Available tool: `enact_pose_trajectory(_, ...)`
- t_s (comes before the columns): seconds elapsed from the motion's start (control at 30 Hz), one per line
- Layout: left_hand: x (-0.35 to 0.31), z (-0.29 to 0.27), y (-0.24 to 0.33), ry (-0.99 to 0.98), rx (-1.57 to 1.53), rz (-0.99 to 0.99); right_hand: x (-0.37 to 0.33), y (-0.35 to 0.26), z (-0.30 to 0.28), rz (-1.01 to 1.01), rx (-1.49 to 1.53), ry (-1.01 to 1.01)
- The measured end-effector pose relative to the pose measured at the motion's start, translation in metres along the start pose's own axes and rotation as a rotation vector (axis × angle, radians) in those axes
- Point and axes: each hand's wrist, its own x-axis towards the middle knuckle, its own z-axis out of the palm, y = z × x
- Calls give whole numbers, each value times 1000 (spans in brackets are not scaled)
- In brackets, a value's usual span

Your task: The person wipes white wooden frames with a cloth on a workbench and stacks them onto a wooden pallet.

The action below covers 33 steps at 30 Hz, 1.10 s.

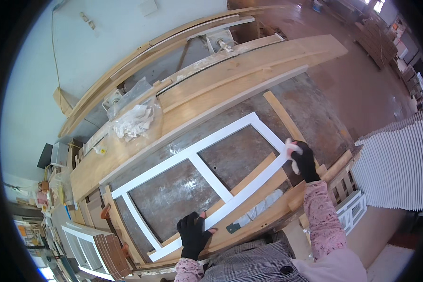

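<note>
A white two-panel frame [209, 176], with a crossbar between its two openings, lies flat at a slant on the workbench. My left hand [192, 236], in a black glove with bare fingertips, grips the frame's near rail close to its left end, its fingertips and thumb on either side of the rail. At the frame's right corner, my right hand [306, 162], also in a black glove, is closed on a wadded white cloth [292, 151]. The cloth touches the corner; part of it is hidden by the fingers.
Wooden strips [286, 117] lie on the dark benchtop [315, 105]. A white-wrapped tool [256, 210] rests along the near edge. Beyond are a long board [197, 98] and a plastic bag of white rags [135, 121]. White panels [397, 162] are stacked right, more frames [87, 246] left.
</note>
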Motion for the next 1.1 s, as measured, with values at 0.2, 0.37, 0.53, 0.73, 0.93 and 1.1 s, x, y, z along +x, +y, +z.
enact_pose_trajectory(0.2, 0, 6, -1, 5, -13, -27, 3, 10, 33, -195, -298, 41)
enact_pose_trajectory(0.37, 2, 11, -6, 11, -16, -15, 19, 16, 30, -48, -317, 195)
enact_pose_trajectory(0.53, 4, 6, -3, 25, 2, 11, 0, 9, 19, -167, -224, -69)
enact_pose_trajectory(0.73, 4, 5, -7, 49, -20, 18, 30, 1, 24, -43, -435, 22)
enact_pose_trajectory(0.93, 4, 6, -6, 32, -45, -4, 103, -22, 42, -354, -485, 120)
enact_pose_trajectory(1.1, 7, 4, -3, 10, -55, -24, 132, -22, 113, -357, -430, -126)
